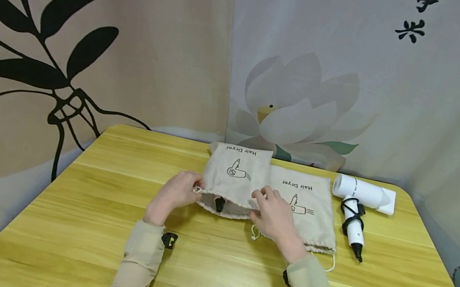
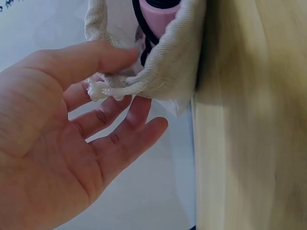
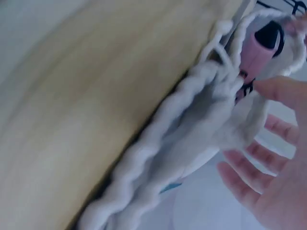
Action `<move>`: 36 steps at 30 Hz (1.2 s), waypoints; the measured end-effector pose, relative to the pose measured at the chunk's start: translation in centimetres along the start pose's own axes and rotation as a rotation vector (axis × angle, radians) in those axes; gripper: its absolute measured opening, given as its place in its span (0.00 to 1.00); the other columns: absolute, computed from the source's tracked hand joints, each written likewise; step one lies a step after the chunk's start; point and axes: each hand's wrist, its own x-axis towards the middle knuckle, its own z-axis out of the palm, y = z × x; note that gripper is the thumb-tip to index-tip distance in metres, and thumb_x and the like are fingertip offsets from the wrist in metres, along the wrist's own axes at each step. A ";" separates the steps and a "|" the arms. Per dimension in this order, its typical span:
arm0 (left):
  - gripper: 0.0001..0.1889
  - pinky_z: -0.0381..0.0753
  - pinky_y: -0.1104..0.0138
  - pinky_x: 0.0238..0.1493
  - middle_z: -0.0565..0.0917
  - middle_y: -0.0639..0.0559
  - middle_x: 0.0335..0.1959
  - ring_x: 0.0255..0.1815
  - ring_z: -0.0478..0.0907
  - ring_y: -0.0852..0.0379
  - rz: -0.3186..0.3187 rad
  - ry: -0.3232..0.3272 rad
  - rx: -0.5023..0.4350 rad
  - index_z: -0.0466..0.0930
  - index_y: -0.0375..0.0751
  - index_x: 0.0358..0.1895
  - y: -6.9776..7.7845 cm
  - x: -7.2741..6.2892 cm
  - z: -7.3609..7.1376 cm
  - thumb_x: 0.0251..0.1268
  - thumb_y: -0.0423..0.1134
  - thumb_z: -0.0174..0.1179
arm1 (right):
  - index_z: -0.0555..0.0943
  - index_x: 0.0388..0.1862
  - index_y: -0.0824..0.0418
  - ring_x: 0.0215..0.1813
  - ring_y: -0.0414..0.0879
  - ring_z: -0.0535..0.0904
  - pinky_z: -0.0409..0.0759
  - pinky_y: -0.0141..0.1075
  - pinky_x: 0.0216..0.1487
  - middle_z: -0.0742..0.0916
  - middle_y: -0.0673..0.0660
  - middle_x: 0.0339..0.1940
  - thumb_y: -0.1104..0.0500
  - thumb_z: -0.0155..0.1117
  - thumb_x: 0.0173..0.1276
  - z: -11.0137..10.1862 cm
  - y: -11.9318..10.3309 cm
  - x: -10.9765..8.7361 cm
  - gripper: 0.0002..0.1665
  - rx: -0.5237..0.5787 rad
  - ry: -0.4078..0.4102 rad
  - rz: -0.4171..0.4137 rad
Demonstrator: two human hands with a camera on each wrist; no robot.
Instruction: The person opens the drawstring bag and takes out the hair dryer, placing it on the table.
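A beige cloth drawstring bag (image 1: 236, 178) printed "Hair Dryer" lies at the table's far side, its mouth gaping toward me. Inside sits a pink hair dryer (image 3: 255, 57) with a black end and black cord; most of it is hidden by the cloth. My left hand (image 1: 179, 191) pinches the left side of the mouth, thumb inside the rim and fingers outside, beside a knotted drawstring (image 2: 98, 90). At the right side of the mouth, my right hand (image 1: 274, 215) holds the rim between thumb and fingers. It overlaps a second printed bag (image 1: 317, 200) in the head view.
The second bag lies flat to the right, its white drawstring (image 1: 330, 265) trailing onto the wooden table (image 1: 71, 233). Farther right lies a white hair dryer (image 1: 362, 192) with its black cord (image 1: 352, 214) wound round the handle. A printed curtain (image 1: 174, 41) hangs behind the table.
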 end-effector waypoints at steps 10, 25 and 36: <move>0.06 0.75 0.66 0.34 0.80 0.50 0.31 0.31 0.73 0.57 0.046 0.010 0.022 0.79 0.41 0.32 1.2 -0.1 -0.4 0.51 0.35 0.65 | 0.81 0.38 0.53 0.27 0.42 0.76 0.73 0.33 0.20 0.81 0.49 0.30 0.54 0.68 0.60 0.5 -2.7 2.7 0.09 -0.017 0.125 -0.189; 0.09 0.66 0.70 0.21 0.72 0.54 0.20 0.20 0.68 0.59 0.140 0.171 0.117 0.72 0.43 0.29 6.0 -0.7 0.4 0.56 0.36 0.65 | 0.81 0.29 0.58 0.24 0.44 0.78 0.77 0.34 0.21 0.83 0.51 0.24 0.62 0.65 0.59 -1.7 -3.1 5.9 0.01 -0.021 0.287 -0.159; 0.10 0.73 0.58 0.15 0.80 0.43 0.21 0.20 0.78 0.46 -0.070 0.282 0.265 0.77 0.38 0.25 7.1 0.1 2.3 0.59 0.40 0.63 | 0.81 0.29 0.58 0.25 0.44 0.78 0.76 0.34 0.21 0.82 0.51 0.25 0.62 0.65 0.59 -1.7 -3.0 6.3 0.00 -0.031 0.279 -0.180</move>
